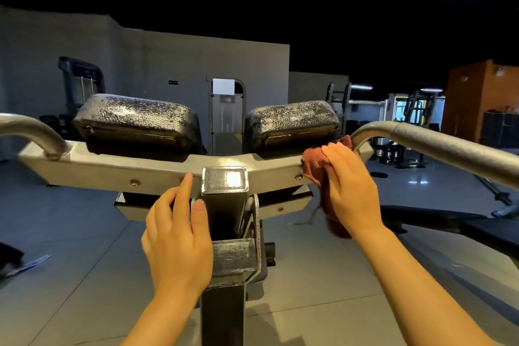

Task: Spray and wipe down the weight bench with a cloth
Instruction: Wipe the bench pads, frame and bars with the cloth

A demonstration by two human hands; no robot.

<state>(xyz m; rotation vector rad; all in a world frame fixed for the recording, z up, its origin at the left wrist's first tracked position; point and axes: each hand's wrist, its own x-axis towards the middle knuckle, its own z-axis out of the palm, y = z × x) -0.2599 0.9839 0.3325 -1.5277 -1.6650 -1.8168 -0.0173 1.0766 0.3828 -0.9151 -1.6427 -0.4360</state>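
A grey metal crossbar [92, 167] of the weight machine runs across the middle of the view on a square upright post [224, 199]. Behind it sit two black cracked pads, one on the left [134, 118] and one on the right [292, 118]. My right hand [351, 185] presses a reddish-brown cloth [313, 163] against the right end of the crossbar, and part of the cloth hangs below. My left hand [177, 236] rests on the crossbar's front face beside the post, fingers straight, thumb against the post. No spray bottle is in view.
Curved metal handles rise at the left [36, 126] and right [438, 140] ends of the crossbar. A dark bench [438, 219] lies low on the right. Other gym machines [415, 109] stand far back right, and grey tiled floor [70, 275] spreads around.
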